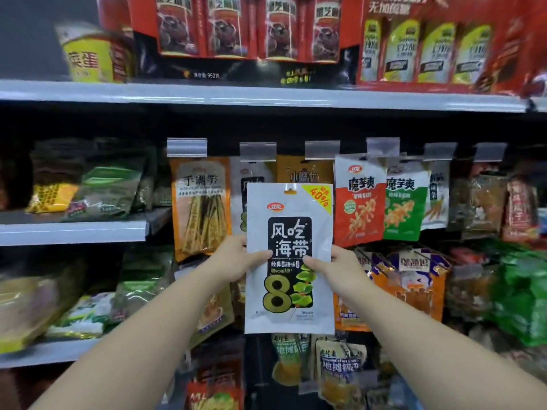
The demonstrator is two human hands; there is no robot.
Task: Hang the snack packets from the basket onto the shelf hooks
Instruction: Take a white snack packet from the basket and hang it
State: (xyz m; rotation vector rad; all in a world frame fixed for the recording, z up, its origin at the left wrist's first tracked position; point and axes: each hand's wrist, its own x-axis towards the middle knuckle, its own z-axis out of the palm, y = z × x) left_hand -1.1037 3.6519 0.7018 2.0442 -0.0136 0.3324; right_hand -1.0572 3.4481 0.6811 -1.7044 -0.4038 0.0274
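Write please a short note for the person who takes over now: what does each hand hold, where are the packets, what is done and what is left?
Left hand: grips the left edge of the white seaweed packet.
Right hand: grips its right edge.
The packet is upright in front of the hook row, its hang hole below the label holder and not yet on a hook.
Packets of the same print hang behind it; orange packets and red-and-white packets hang on either side.
Left to do: hang this packet. The basket is out of view.
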